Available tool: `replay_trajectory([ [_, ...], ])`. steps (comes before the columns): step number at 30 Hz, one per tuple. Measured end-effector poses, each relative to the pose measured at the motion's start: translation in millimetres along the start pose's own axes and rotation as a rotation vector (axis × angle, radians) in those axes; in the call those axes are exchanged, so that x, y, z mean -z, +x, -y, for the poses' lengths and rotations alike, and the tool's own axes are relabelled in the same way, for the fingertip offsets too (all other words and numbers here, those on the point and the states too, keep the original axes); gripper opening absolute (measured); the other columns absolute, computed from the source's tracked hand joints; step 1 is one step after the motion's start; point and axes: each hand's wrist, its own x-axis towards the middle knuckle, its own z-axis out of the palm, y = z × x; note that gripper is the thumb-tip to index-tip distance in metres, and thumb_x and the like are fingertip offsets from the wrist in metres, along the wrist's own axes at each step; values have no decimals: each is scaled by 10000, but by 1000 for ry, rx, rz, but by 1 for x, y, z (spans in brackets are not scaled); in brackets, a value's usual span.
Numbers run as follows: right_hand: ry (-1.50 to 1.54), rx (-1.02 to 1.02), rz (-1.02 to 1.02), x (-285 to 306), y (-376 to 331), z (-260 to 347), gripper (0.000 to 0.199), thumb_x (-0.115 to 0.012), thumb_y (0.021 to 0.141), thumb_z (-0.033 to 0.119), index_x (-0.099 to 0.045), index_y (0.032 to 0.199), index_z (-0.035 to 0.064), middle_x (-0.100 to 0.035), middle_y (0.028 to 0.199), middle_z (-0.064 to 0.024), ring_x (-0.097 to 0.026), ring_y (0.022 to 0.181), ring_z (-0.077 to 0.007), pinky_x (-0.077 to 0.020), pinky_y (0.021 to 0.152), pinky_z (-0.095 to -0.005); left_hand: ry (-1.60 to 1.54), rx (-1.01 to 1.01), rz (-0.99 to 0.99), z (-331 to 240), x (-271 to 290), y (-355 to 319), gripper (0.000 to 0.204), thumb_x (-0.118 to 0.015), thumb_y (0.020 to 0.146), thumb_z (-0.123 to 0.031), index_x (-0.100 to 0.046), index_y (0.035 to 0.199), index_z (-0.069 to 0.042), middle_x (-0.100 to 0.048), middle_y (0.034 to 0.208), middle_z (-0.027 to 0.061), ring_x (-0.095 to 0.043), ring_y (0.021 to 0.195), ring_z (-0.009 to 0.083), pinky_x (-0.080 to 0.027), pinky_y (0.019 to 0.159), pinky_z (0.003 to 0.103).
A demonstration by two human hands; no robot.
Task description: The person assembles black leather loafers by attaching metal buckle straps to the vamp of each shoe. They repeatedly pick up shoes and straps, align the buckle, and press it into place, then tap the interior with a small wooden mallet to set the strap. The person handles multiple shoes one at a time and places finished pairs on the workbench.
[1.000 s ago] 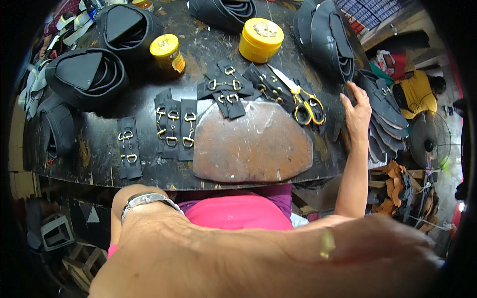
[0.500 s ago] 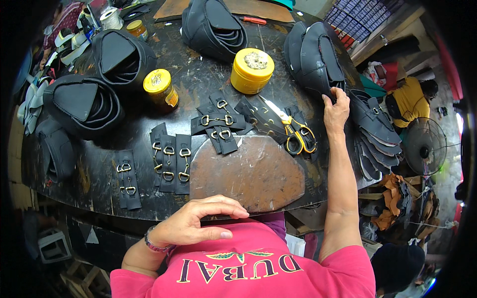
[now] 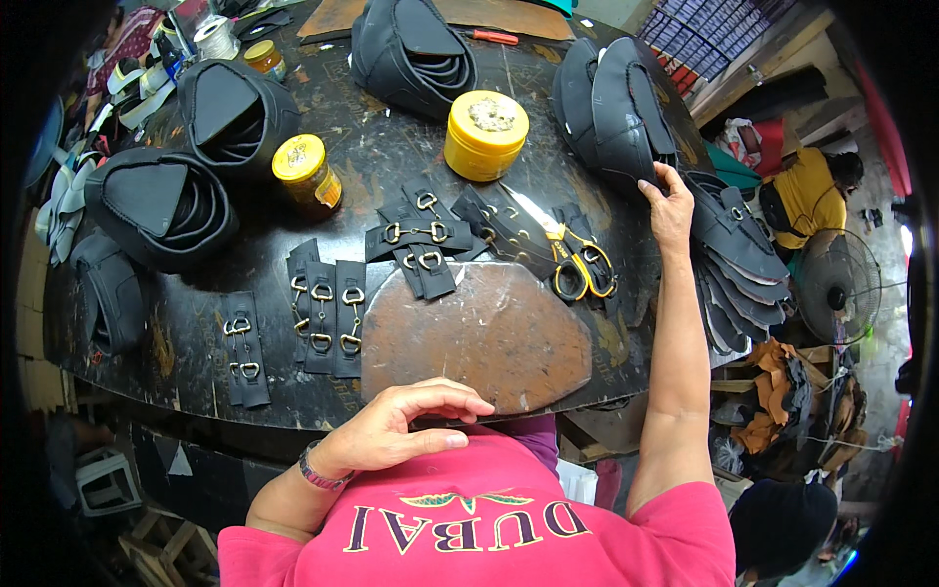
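Uppers [image 3: 616, 108], black and nested in a bundle, sit at the far right corner of the surface [image 3: 196, 382], and my right hand [image 3: 670, 210] reaches to them with the fingers spread and the tips on the bundle's near edge, touching but not yet gripping anything. They look like thin leather or vinyl: light, soft and floppy, smooth enough to slide on one another, so I judge one piece would peel off easily while the whole bundle would sag and fan apart. I would take hold at the curved outer edge, thumb under and fingers over, pinching every layer I want at once. More cut pieces [image 3: 734, 264] overhang the right edge just beside my wrist. My left hand [image 3: 396, 430] is empty, loosely curled against my shirt at the near edge. Scissors [image 3: 567, 259] lie between the bundle and the brown pad [image 3: 479, 333].
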Motion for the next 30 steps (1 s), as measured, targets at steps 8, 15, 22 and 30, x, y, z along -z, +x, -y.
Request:
replay_trajectory([
  [8, 65, 4, 48, 14, 6, -11, 299, -695, 809, 2, -636, 1102, -15, -650, 961, -29, -590, 893, -124, -461, 860, -259, 15, 10, 18, 5, -1, 2, 328, -663, 911, -79, -635, 1233, -25, -602, 1200, 81, -597, 1083, 166, -457, 979, 300],
  [15, 62, -14, 65, 17, 7, -16, 308, -701, 808, 8, -639, 1109, -9, -653, 968, -28, -590, 896, -120, -460, 862, -257, 6, 6, 9, 9, -3, 2, 328, -663, 913, -87, -635, 1234, -27, -605, 1197, 83, -598, 1075, 168, -459, 979, 303],
  [22, 116, -26, 56, 17, 6, -19, 305, -701, 809, 8, -641, 1107, -8, -649, 974, -6, -583, 905, -106, -453, 863, -242, -47, 15, 2, 13, -1, 1, 328, -656, 922, -104, -629, 1239, -23, -612, 1191, 83, -601, 1072, 167, -458, 979, 304],
  [30, 176, -60, 66, 19, 3, -21, 294, -690, 812, -7, -645, 1102, -2, -648, 982, 0, -581, 910, -100, -451, 867, -240, -69, 27, 6, 15, 0, 1, 335, -648, 927, -108, -619, 1250, -21, -605, 1203, 81, -600, 1068, 161, -458, 966, 299],
])
